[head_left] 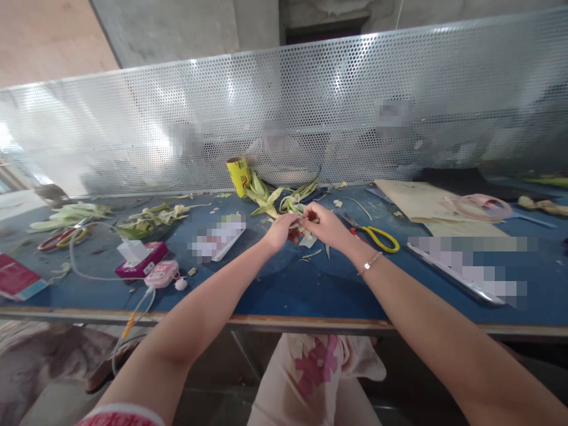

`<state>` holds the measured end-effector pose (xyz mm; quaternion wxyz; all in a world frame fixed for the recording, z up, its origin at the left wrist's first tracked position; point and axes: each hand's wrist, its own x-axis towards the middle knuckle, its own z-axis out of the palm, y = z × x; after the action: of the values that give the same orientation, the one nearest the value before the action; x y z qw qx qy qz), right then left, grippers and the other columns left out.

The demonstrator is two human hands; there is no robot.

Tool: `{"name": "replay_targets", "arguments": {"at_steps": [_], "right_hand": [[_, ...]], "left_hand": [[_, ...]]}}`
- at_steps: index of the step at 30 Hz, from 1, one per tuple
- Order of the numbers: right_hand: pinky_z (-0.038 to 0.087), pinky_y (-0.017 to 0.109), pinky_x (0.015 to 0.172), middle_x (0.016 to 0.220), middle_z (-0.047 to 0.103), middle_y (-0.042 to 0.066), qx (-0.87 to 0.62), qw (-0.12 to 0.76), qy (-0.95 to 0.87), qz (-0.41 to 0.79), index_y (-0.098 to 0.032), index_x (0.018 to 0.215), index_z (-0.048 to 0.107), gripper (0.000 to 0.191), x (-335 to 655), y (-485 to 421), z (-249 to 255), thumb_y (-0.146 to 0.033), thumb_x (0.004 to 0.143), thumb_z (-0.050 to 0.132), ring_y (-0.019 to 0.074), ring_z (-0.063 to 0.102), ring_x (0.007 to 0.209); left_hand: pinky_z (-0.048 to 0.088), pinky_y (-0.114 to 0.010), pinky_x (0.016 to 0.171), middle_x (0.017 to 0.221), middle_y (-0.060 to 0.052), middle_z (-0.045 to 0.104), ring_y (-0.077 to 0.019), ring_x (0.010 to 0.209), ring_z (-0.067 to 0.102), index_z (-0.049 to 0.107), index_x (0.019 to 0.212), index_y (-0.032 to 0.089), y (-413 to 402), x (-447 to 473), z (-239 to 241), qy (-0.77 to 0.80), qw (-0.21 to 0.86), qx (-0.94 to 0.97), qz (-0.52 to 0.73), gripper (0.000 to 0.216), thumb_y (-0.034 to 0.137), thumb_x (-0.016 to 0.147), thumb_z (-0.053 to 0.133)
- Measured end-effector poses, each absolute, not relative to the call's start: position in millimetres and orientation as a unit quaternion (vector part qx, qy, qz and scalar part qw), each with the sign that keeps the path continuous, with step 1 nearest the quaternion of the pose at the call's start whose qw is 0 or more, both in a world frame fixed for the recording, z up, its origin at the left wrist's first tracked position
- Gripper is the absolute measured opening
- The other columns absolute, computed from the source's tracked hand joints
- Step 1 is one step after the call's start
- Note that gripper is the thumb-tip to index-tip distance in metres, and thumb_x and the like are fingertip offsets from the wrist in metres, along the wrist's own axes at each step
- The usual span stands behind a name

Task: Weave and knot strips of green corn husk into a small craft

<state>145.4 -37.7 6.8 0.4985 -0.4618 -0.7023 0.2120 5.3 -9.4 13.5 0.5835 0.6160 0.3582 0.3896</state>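
My left hand (pixel 279 232) and my right hand (pixel 327 226) meet over the middle of the blue table, fingers closed in pinches. Between them is a pale piece of corn husk (pixel 307 239), partly hidden by the fingers. Green corn husks (pixel 261 195) lie just beyond my hands, beside a yellow tube-shaped container (pixel 238 176). Right of my right hand rests a cutting tool (pixel 381 238) with one yellow and one red handle; its metal end is partly hidden.
Further left are more husks (pixel 153 222), scissors (pixel 66 238), a purple power block (pixel 144 260) and a pink charger (pixel 162 274) with cables. A perforated metal panel (pixel 199 118) stands behind. Brown paper (pixel 421 198) and a long, blurred-out packet (pixel 461 275) lie right.
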Motion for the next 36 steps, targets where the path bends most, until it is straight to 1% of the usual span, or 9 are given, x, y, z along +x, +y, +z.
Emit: {"name": "replay_targets", "arguments": {"at_steps": [4,7,11,14,18,23,28,32,36], "right_hand": [[0.039,0.03,0.061,0.068,0.051,-0.001,-0.456,0.501,-0.71,0.194,-0.023,0.071,0.044,0.027,145.1,-35.9,6.3,-0.045,0.076,0.059,0.0148,0.049,0.063],[0.038,0.03,0.061,0.068,0.051,-0.001,-0.463,0.499,-0.7,0.215,-0.023,0.073,0.045,0.024,145.9,-33.4,5.1,-0.043,0.078,0.057,0.0144,0.048,0.061],[0.037,0.029,0.059,0.065,0.048,-0.003,-0.474,0.531,-0.662,0.234,-0.023,0.075,0.043,0.02,147.9,-27.7,1.2,-0.04,0.08,0.053,0.0135,0.045,0.059],[0.035,0.028,0.059,0.064,0.044,-0.004,-0.488,0.553,-0.64,0.217,-0.023,0.076,0.041,0.018,148.4,-24.3,-2.1,-0.038,0.081,0.049,0.0133,0.043,0.059],[0.035,0.028,0.058,0.064,0.043,-0.004,-0.499,0.566,-0.626,0.196,-0.023,0.077,0.041,0.015,147.7,-22.9,-4.5,-0.036,0.081,0.048,0.0131,0.042,0.059],[0.043,0.03,0.061,0.07,0.048,-0.003,-0.471,0.595,-0.604,0.245,-0.023,0.08,0.042,0.013,146.8,-20.9,-5.9,-0.033,0.08,0.049,0.0141,0.05,0.062],[0.048,0.032,0.063,0.079,0.059,0.001,-0.436,0.603,-0.598,0.296,-0.022,0.083,0.05,0.012,145.9,-21.1,-5.3,-0.032,0.077,0.053,0.0154,0.057,0.067],[0.048,0.032,0.064,0.074,0.06,0.002,-0.435,0.59,-0.617,0.285,-0.021,0.081,0.057,0.013,146.4,-23.4,-4.2,-0.032,0.075,0.055,0.0151,0.056,0.064],[0.045,0.032,0.061,0.066,0.057,-0.001,-0.453,0.585,-0.622,0.257,-0.02,0.079,0.059,0.012,146.9,-25.1,-2.4,-0.031,0.073,0.057,0.0143,0.053,0.058]], "left_hand": [[0.036,-0.024,0.043,0.051,0.001,0.051,-0.0093,0.04,0.047,0.045,0.071,0.019,-7.5,4.3,12.8,0.338,0.585,0.624,0.392,0.017,0.03,0.084,0.043],[0.037,-0.024,0.044,0.053,0.001,0.053,-0.0095,0.039,0.046,0.044,0.076,0.02,-6.3,2.3,14.2,0.313,0.604,0.624,0.385,0.014,0.033,0.082,0.044],[0.04,-0.025,0.044,0.056,0.001,0.056,-0.0109,0.039,0.048,0.042,0.081,0.02,-5.4,0.5,15.8,0.296,0.631,0.609,0.379,0.008,0.027,0.077,0.041],[0.042,-0.025,0.045,0.057,0.002,0.057,-0.0109,0.041,0.049,0.041,0.085,0.02,-5.5,0.8,15.6,0.283,0.638,0.605,0.384,0.016,0.021,0.07,0.041],[0.043,-0.023,0.047,0.058,0.005,0.055,-0.0091,0.042,0.048,0.04,0.088,0.021,-3.9,2.7,13.2,0.304,0.615,0.613,0.393,0.024,0.017,0.064,0.043],[0.042,-0.022,0.049,0.061,0.004,0.055,-0.0079,0.043,0.049,0.04,0.086,0.021,-0.7,4.3,10.3,0.313,0.602,0.614,0.404,0.018,0.017,0.069,0.042],[0.043,-0.023,0.05,0.063,0.003,0.056,-0.0085,0.044,0.049,0.04,0.086,0.021,-1.0,4.5,8.5,0.315,0.597,0.615,0.408,0.014,0.017,0.072,0.04],[0.044,-0.023,0.049,0.064,0.003,0.056,-0.0087,0.044,0.049,0.04,0.085,0.021,-1.6,4.6,8.0,0.311,0.602,0.613,0.406,0.01,0.018,0.075,0.04],[0.045,-0.023,0.048,0.063,0.003,0.054,-0.0085,0.044,0.049,0.042,0.085,0.021,-2.5,4.8,8.4,0.311,0.608,0.604,0.41,0.007,0.02,0.078,0.041]]}}
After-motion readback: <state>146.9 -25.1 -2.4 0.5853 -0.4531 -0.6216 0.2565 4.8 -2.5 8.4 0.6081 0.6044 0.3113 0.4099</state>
